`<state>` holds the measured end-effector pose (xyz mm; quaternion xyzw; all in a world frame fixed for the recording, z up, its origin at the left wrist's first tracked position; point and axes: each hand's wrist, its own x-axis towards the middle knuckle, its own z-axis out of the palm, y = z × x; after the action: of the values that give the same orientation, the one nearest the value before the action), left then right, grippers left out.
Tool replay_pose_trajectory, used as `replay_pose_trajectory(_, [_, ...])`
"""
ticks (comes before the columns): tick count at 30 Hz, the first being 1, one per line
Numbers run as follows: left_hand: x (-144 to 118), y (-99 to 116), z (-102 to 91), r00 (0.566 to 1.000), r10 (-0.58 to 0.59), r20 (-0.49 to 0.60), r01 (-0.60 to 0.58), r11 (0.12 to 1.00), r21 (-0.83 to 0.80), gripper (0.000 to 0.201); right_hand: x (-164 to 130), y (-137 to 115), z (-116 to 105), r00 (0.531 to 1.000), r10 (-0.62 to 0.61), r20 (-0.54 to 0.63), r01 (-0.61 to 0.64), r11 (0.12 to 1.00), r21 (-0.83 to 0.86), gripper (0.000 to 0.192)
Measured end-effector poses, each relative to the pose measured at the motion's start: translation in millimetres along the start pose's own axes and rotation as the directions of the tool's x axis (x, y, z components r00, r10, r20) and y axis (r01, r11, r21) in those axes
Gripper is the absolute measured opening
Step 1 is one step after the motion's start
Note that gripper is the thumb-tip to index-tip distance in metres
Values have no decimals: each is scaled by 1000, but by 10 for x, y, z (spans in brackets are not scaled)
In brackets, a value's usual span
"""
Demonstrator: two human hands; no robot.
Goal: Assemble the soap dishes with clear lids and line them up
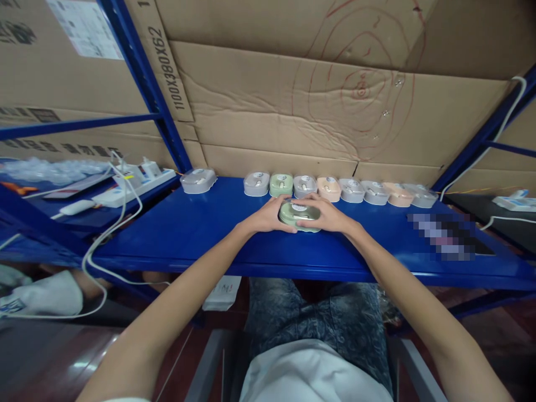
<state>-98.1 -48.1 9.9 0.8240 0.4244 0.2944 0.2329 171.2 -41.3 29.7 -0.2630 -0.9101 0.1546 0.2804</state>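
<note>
A green lidded box with a rounded shape and a round white sticker on top is held over the blue shelf, in front of me. My left hand grips its left side, fingers behind and thumb along the front. Around the right side my right hand is closed, with fingers across the top and thumb at the front. Whether the box touches the shelf I cannot tell. Just behind my hands stand similar boxes in a row, among them a grey one, a green one and a peach one.
One more grey box stands apart at the back left. A blurred-out flat item lies at the right. White cables hang over the left shelf edge beside a power strip. Cardboard closes off the back.
</note>
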Motion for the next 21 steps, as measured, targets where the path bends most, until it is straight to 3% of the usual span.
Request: replay_pose_trajectory(21, [-32,68,-20,1000,7,-9,-6,999,40,124,32,-2,-20,998,-12,60,15,998,-59,71])
